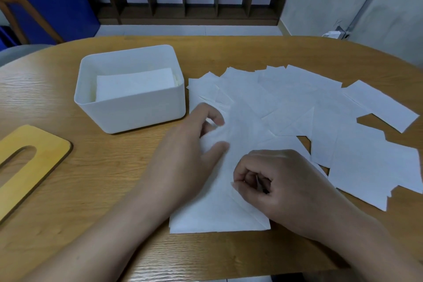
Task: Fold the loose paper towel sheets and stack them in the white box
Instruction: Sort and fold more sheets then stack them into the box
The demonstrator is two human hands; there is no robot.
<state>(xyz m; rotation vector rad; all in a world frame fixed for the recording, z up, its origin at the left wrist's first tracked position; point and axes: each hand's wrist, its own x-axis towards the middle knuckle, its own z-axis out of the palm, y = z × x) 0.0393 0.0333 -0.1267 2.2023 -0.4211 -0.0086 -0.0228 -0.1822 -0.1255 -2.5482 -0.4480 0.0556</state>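
The paper towel sheet (219,190) lies on the counter (91,178), long axis running away from the person; left hand (194,142) pinches its far end, right hand (274,181) clenches its nearer middle; white box (142,107) sits just left, nearer the left hand's grip.

Left hand (196,135) and right hand (274,181), fingers curled.

hands (194,144) pinching sheet (219,208), white box (137,110)
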